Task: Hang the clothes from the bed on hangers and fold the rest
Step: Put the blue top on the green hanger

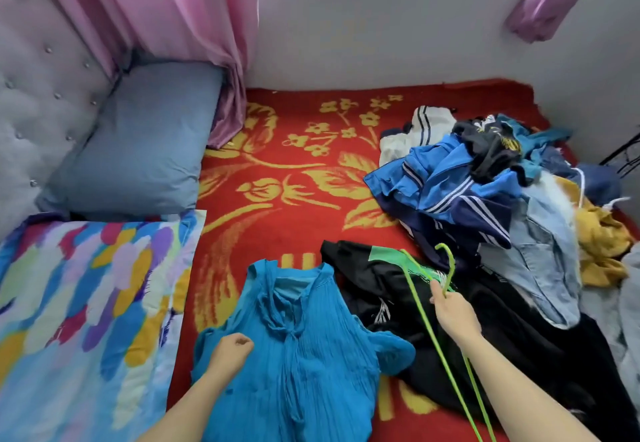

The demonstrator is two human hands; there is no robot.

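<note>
A bright blue crinkled top [298,348] lies spread flat on the red bed blanket [277,171], collar pointing away from me. My left hand [231,351] rests on its left shoulder with fingers curled into the fabric. My right hand [455,313] grips a thin green hanger [420,303] just below its hook, held above a black garment with a green patch [485,337]. A pile of mixed clothes [485,178] sits at the right: blue striped jackets, white, denim and yellow pieces.
A grey-blue pillow [138,150] leans on the tufted headboard [38,95] at the left. A multicoloured quilt [90,303] lies folded at the near left. Pink curtains [166,15] hang by the white wall [381,25] behind the bed.
</note>
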